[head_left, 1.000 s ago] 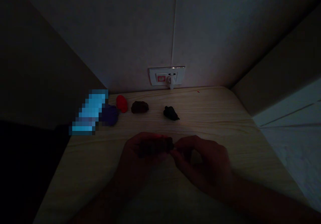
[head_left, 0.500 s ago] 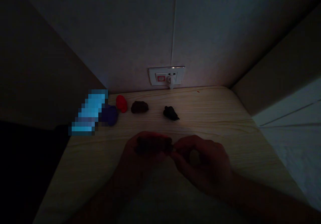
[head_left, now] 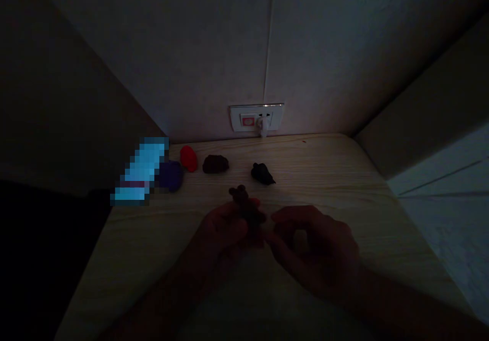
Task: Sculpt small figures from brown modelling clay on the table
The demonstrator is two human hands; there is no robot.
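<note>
My left hand (head_left: pixel 225 231) is closed around a dark brown modelling-clay figure (head_left: pixel 250 211). Two small round knobs like ears stick up at its far end, and fingers cover part of its body. Just right of the figure, my right hand (head_left: pixel 321 244) has its thumb and index finger curved and slightly apart, with nothing visible between the tips. Beyond the hands lie a black clay lump (head_left: pixel 262 173) with a pointed end, a brown clay lump (head_left: pixel 216 164), a red clay lump (head_left: pixel 188 158) and a purple-blue clay lump (head_left: pixel 171 176). Dim light hides finer detail.
A pixelated bright blue panel (head_left: pixel 141 170) stands at the left edge of the light wooden tabletop (head_left: pixel 324 167). Behind, a wall socket (head_left: pixel 256 117) with a white plug sits low on the wall. A pale panel bounds the right side.
The clay figure has turned in my left hand from lying sideways to having its eared end pointing away from me. My right fingertips have parted from it. The view has shifted slightly.
</note>
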